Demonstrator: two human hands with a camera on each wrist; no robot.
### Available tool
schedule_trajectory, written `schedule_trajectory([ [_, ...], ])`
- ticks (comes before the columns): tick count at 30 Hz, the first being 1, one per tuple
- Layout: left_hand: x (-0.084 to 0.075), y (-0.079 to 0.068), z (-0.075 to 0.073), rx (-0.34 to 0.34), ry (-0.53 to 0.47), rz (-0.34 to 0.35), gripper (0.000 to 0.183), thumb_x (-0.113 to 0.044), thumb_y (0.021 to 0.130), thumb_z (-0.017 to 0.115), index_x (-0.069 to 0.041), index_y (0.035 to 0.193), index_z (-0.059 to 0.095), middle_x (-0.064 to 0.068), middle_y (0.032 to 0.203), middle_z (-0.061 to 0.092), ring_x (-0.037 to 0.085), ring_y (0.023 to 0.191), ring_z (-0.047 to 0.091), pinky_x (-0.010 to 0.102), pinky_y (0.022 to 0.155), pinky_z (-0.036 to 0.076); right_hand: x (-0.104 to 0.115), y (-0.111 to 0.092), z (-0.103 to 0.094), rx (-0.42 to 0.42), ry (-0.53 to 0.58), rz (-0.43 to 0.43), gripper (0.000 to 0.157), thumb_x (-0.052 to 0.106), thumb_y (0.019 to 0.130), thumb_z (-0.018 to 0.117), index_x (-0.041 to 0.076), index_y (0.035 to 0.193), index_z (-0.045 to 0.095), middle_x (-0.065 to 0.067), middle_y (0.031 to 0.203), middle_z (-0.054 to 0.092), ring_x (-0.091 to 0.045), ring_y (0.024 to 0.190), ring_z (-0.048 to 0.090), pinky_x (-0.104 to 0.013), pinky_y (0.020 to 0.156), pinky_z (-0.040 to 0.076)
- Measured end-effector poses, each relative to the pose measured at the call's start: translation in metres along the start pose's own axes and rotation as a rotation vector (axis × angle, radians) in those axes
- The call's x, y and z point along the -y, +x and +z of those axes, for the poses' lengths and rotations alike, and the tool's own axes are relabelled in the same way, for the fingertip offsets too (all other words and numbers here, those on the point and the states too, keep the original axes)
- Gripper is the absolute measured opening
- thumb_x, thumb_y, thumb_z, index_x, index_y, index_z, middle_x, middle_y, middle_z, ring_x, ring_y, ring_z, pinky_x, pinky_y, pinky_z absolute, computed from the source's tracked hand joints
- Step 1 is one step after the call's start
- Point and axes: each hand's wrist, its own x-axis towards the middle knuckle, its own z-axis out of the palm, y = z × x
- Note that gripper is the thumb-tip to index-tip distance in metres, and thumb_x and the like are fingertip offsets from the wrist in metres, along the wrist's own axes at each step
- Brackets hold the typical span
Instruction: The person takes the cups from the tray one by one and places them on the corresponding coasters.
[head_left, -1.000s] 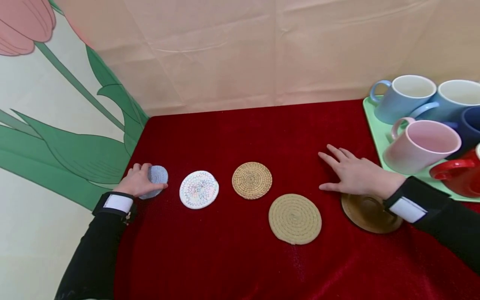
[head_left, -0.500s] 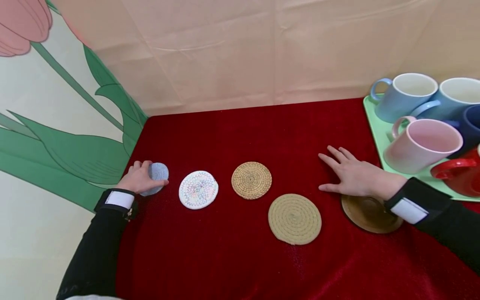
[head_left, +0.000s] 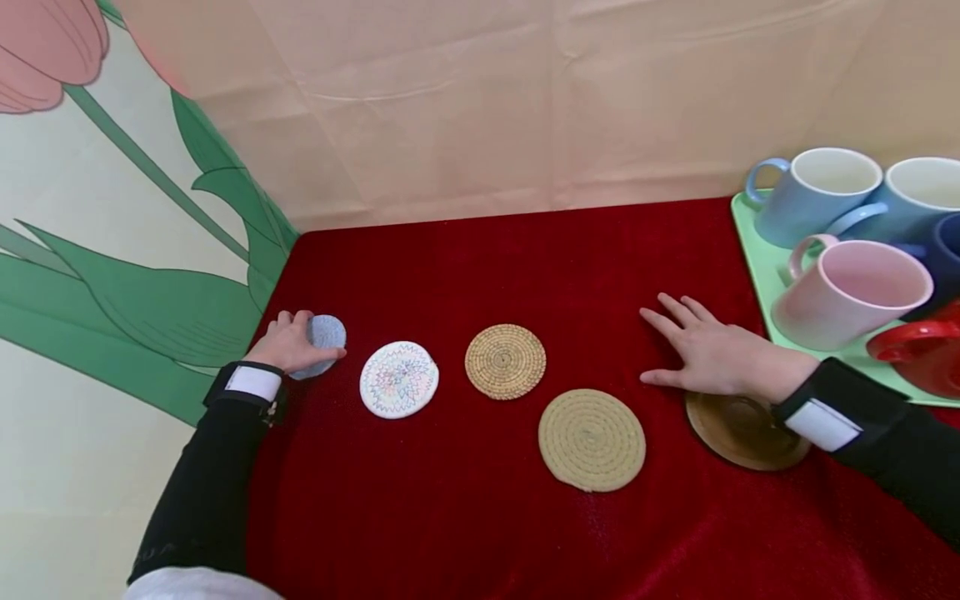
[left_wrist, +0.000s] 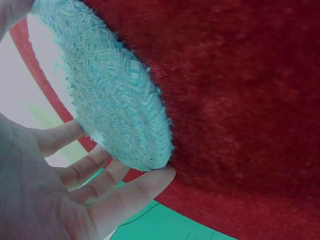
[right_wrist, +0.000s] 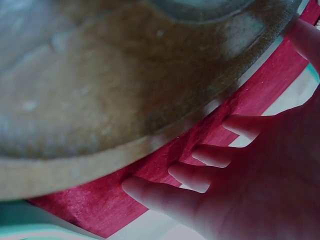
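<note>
At the left side of the red cloth, my left hand (head_left: 291, 343) holds a light blue woven coaster (head_left: 327, 333) between thumb and fingers. The left wrist view shows fingertips along the rim of this coaster (left_wrist: 112, 90), which stands tilted over the cloth. My right hand (head_left: 712, 352) is spread with straight fingers low over the cloth on the right, holding nothing. Beneath its wrist lies a brown round dish (head_left: 738, 433), partly covered by the arm; in the right wrist view the dish (right_wrist: 110, 85) fills the upper left, beside the fingers.
Between the hands lie a white patterned coaster (head_left: 399, 380), a tan woven coaster (head_left: 506, 362) and a larger beige coiled mat (head_left: 592, 441). At right, a green tray (head_left: 759, 250) carries several mugs, including a pink mug (head_left: 847, 292). A beige curtain (head_left: 450, 108) hangs behind.
My left hand has shifted a little to the right and away from me, bringing the light blue coaster with it. My right hand stays in place.
</note>
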Motion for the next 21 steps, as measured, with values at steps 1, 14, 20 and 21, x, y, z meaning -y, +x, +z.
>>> schedule_trajectory([
  [1,-0.001,0.001,-0.001,0.000,0.000,0.000,0.097,-0.055,0.086,0.068,0.014,0.145,0.033,0.039,0.126,0.039,0.052,0.117,0.043,0.061,0.090,0.048,0.000,0.000,0.000,-0.002,-0.001,0.000,0.102,0.061,0.087,0.070,-0.002,0.156,0.030,-0.038,0.159,0.018,-0.062,0.142,0.016,-0.073,0.093,0.043],
  [14,-0.011,0.018,-0.005,-0.001,0.006,-0.011,0.093,-0.053,0.087,0.065,0.012,0.145,0.033,0.039,0.130,0.040,0.053,0.122,0.041,0.062,0.096,0.045,-0.001,0.001,0.001,0.006,0.003,0.007,0.104,0.064,0.087,0.069,-0.001,0.157,0.029,-0.037,0.160,0.017,-0.061,0.142,0.015,-0.073,0.092,0.044],
  [20,-0.016,0.025,-0.007,0.000,0.015,-0.015,0.093,-0.054,0.087,0.065,0.013,0.144,0.034,0.039,0.130,0.040,0.054,0.123,0.040,0.062,0.098,0.042,-0.002,0.001,0.001,0.002,0.000,0.006,0.104,0.065,0.086,0.068,0.000,0.157,0.029,-0.037,0.160,0.017,-0.061,0.142,0.016,-0.075,0.093,0.041],
  [21,-0.017,0.026,-0.008,0.000,0.012,-0.018,0.093,-0.054,0.087,0.065,0.013,0.145,0.034,0.039,0.130,0.040,0.054,0.123,0.040,0.062,0.098,0.042,-0.002,0.001,0.001,0.001,-0.002,0.005,0.104,0.065,0.087,0.068,-0.001,0.157,0.030,-0.037,0.159,0.017,-0.061,0.142,0.016,-0.075,0.092,0.042],
])
